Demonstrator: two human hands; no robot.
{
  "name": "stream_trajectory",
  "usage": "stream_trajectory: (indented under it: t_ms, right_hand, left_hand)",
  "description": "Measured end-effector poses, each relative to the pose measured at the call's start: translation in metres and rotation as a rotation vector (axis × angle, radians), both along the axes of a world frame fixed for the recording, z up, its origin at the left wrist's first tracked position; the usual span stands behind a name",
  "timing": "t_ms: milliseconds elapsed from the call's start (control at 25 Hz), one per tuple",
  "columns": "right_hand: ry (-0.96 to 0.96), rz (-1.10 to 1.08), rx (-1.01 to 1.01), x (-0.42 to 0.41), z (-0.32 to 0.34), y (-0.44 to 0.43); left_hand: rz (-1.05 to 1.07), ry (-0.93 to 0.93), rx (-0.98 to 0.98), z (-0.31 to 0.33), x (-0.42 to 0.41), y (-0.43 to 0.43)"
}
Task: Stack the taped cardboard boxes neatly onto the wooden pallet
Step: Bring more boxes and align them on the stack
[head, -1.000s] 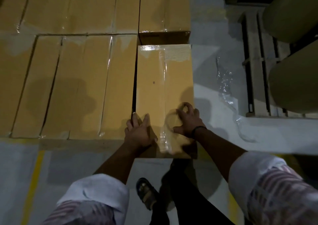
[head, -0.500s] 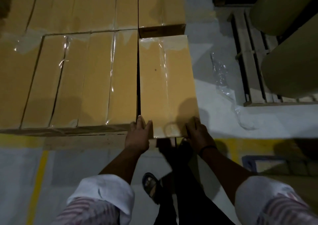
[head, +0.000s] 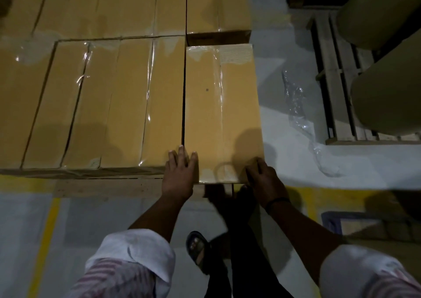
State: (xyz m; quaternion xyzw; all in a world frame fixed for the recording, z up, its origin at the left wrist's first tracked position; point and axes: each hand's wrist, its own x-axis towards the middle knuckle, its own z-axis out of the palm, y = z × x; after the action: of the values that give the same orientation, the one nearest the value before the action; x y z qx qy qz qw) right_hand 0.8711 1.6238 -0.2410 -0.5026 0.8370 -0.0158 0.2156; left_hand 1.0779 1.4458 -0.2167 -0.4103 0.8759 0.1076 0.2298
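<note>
A taped cardboard box (head: 222,113) lies at the right end of a row of several taped boxes (head: 102,101) on the wooden pallet (head: 107,189). A narrow dark gap separates it from the box on its left. My left hand (head: 181,172) lies flat with straight fingers on the box's near left corner, over the gap. My right hand (head: 264,179) touches the near right corner, fingers bent over the edge. Another box (head: 216,8) sits behind it in the back row.
A crumpled clear plastic sheet (head: 300,120) lies on the grey floor to the right. Big brown paper rolls (head: 387,97) stand on a second pallet (head: 335,97) at far right. Yellow floor lines (head: 45,240) run near my sandalled foot (head: 196,247). A blue crate (head: 332,222) is low right.
The box slid forward onto the pallet and now sits level with the row. My right hand moved from the top of the box to its near right corner.
</note>
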Motion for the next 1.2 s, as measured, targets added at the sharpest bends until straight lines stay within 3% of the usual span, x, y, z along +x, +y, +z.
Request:
stream_trajectory:
  t_ms: [1000,1200]
  right_hand:
    - [0.105,0.079,-0.048,-0.021,-0.006,-0.051]
    - [0.048,0.040,0.128,-0.020,0.008,-0.062]
  left_hand:
    - [-0.044,0.017,-0.084,0.006,-0.014,-0.053]
    - [0.041,0.062,0.032,0.013,-0.015,-0.054]
